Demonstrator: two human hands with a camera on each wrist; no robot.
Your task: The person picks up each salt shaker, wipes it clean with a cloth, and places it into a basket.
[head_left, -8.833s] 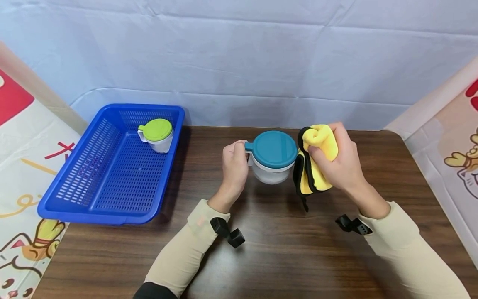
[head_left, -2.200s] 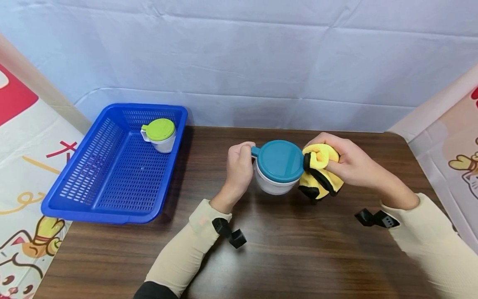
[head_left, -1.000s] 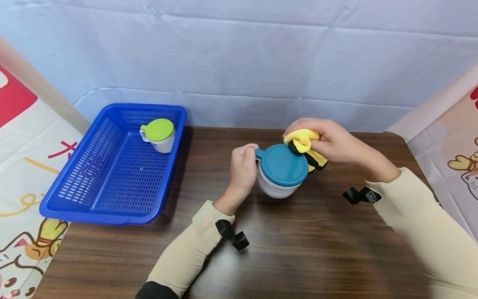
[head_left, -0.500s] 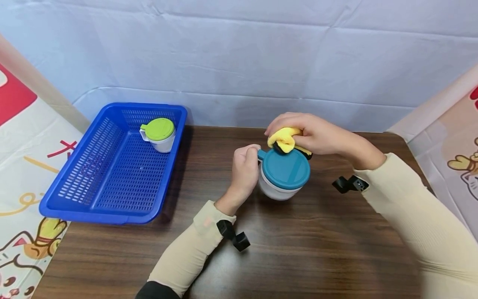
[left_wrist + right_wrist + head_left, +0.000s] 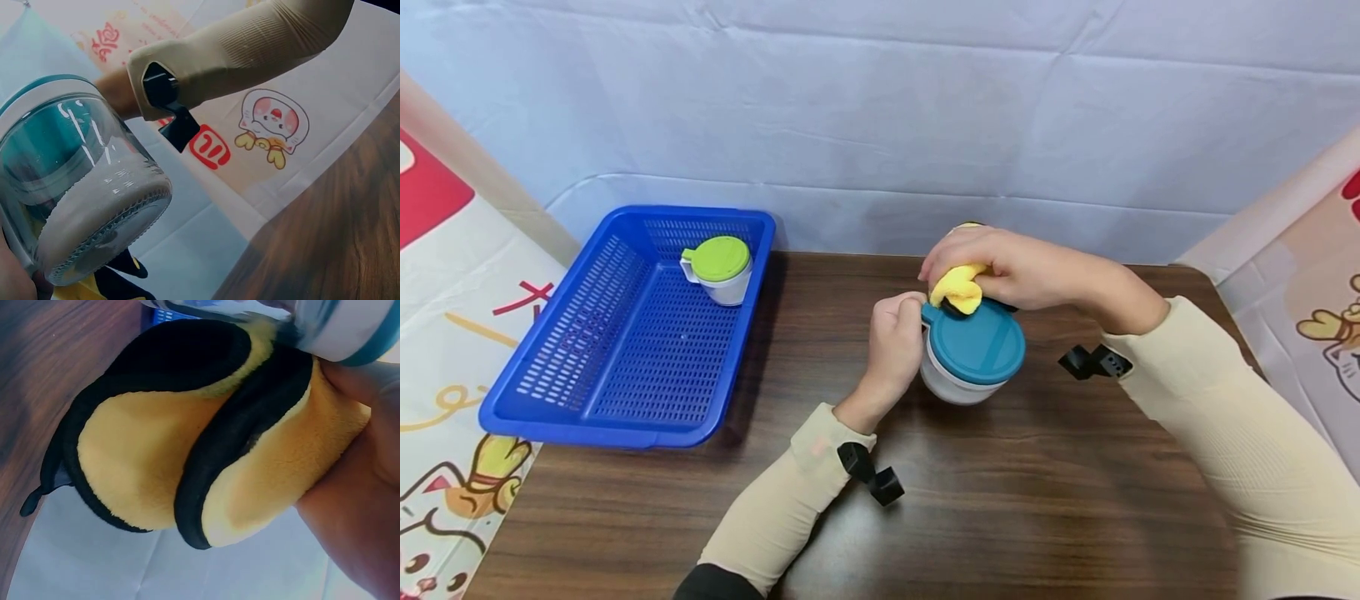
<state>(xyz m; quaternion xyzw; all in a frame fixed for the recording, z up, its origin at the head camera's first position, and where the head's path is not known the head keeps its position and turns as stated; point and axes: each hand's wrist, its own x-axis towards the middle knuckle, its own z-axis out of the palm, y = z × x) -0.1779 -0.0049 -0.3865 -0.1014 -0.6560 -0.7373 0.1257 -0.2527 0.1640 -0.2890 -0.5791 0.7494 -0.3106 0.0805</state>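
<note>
A clear glass seasoning jar (image 5: 112, 206) with a teal lid (image 5: 981, 343) is held above the table, somewhat tilted. White contents show in its lower part in the left wrist view. My left hand (image 5: 897, 337) grips the jar's handle. In my right hand (image 5: 1022, 265) is a folded yellow cloth (image 5: 958, 289) with black edging, held against the far side of the jar by the lid's rim, close to the left hand. The right wrist view shows the cloth's loose folds (image 5: 137, 450) hanging beside the glass. Most of the right fingertips are hidden behind the cloth.
A blue perforated plastic basket (image 5: 625, 438) stands on the left of the brown wooden table (image 5: 1000, 508). Inside, at its back right corner, sits a smaller jar with a green lid (image 5: 720, 260). A pale cloth backdrop (image 5: 880, 125) rises behind the table.
The right hand with the cloth has moved from the jar's right side around the back toward the handle. The left hand and jar have shifted slightly right and nearer.
</note>
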